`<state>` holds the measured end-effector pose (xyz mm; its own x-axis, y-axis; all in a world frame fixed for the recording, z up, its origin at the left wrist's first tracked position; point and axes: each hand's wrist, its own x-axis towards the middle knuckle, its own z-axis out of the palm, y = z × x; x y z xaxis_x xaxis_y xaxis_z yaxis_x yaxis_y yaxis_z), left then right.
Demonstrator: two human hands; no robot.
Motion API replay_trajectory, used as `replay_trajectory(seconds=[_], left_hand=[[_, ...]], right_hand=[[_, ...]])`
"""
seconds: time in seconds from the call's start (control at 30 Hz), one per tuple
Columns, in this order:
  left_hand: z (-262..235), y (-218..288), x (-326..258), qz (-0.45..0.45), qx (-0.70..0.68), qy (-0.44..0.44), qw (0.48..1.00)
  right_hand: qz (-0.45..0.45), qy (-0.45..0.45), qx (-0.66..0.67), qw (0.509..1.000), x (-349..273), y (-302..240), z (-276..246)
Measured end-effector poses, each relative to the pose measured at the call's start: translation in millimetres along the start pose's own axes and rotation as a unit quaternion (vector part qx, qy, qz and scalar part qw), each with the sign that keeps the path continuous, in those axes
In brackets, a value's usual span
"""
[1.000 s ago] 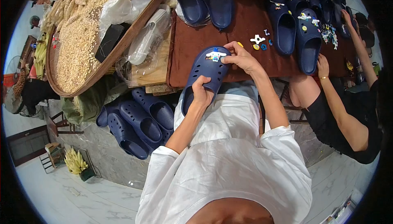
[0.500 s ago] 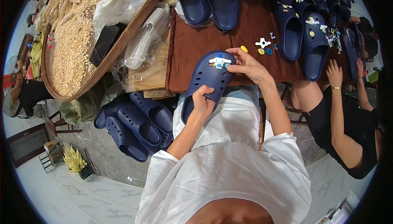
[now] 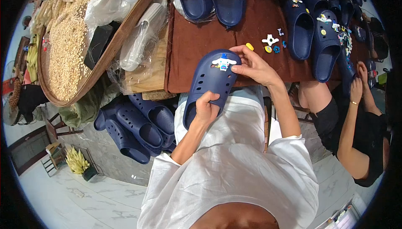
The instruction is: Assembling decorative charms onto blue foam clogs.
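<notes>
A navy clog (image 3: 209,76) is held toe-away over my lap, by the table's near edge. My left hand (image 3: 207,109) wraps its strap side and heel part, thumb on the upper. A white long-eared character charm (image 3: 225,62) with a blue hat sits on the toe. At the toe's right edge, my right hand (image 3: 253,69) presses its thumb on the upper beside that charm, with the index finger at the rim. Whatever lies under this thumb is hidden. Loose charms lie past the right hand: a white one (image 3: 270,40), a yellow one (image 3: 250,46) and a blue flower (image 3: 276,49).
Navy clogs stand on the brown-covered table (image 3: 251,17); more clogs (image 3: 140,130) are piled below at left. A large tray of corn kernels (image 3: 65,67) and a plastic-wrapped white clog (image 3: 144,36) are left. At right, a co-worker in black (image 3: 360,145) handles a clog.
My right thumb now covers the small teal charm that showed beside it. The clog stays in my hands almost unmoved. The co-worker's raised hands have come down onto a clog.
</notes>
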<state>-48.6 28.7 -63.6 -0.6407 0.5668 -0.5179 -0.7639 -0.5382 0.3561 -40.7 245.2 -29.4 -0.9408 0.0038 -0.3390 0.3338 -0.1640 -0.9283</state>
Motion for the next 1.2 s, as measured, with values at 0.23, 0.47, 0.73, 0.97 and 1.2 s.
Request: replay_trajectory(seconds=[0.23,0.47,0.73,0.97,1.2], left_hand=[[-41,-6,7,-0.085,0.014,-0.030,0.996],[7,6,-6,-0.039,0.054,0.061,0.996],[20,22,0,-0.027,0.016,0.027,0.999],[16,22,2,-0.046,0.047,0.056,0.996],[20,24,3,-0.041,0.023,0.019,0.999]], right_hand=[[-0.048,-0.025,-0.063,0.997,-2,0,-4],[-0.033,-0.009,-0.088,0.996,-1,0,-2],[-0.099,0.090,-0.025,0.991,3,14,-6],[-0.136,0.036,-0.194,0.971,16,-11,-2],[-0.160,0.029,-0.278,0.947,18,-17,1]])
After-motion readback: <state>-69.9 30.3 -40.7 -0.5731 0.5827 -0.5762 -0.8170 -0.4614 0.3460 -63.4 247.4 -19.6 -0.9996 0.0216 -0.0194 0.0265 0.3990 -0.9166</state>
